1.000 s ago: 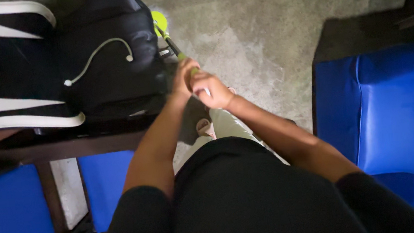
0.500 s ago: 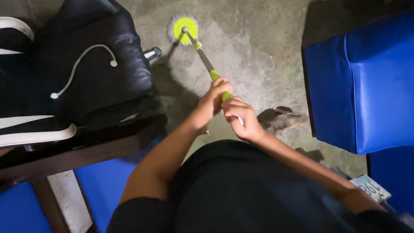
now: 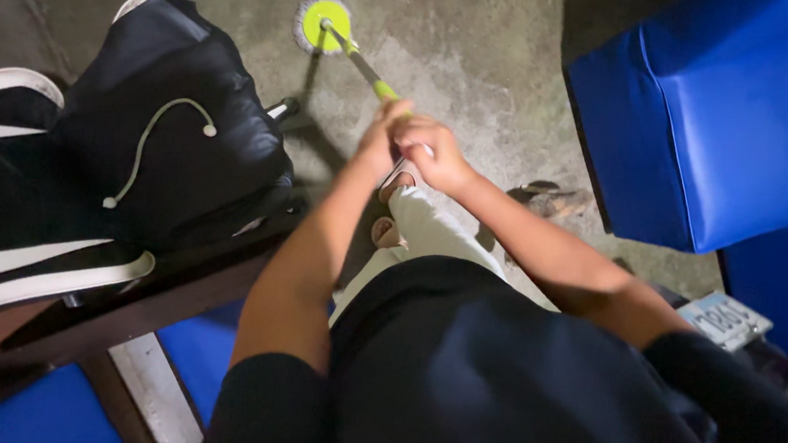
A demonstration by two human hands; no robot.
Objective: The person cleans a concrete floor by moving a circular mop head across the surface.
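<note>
- Both hands are wrapped around the mop handle (image 3: 369, 70), one beside the other — the left hand (image 3: 376, 142) on the left of the shaft, the right hand (image 3: 433, 154) just beside it, fingers curled fully round the shaft.
- The round yellow-green mop head (image 3: 322, 23) lies flat on the concrete floor (image 3: 483, 43) near the top edge of the view, with the handle slanting down from it to the hands.
- Half a second ago the mop head sat in much the same place on the floor; a second ago it was tucked close against the black bag (image 3: 177, 136), so it has swung out to the right onto open concrete.
- The grip itself has not changed — both hands stay clenched on the handle.
- The bag rests on the dark wooden bench (image 3: 145, 305) at the left, a white cord (image 3: 151, 138) lying across it.
- A blue padded seat (image 3: 725, 97) stands at the right edge, well apart from the mop.
- A sandalled foot (image 3: 390, 203) shows on the floor just below the hands.
</note>
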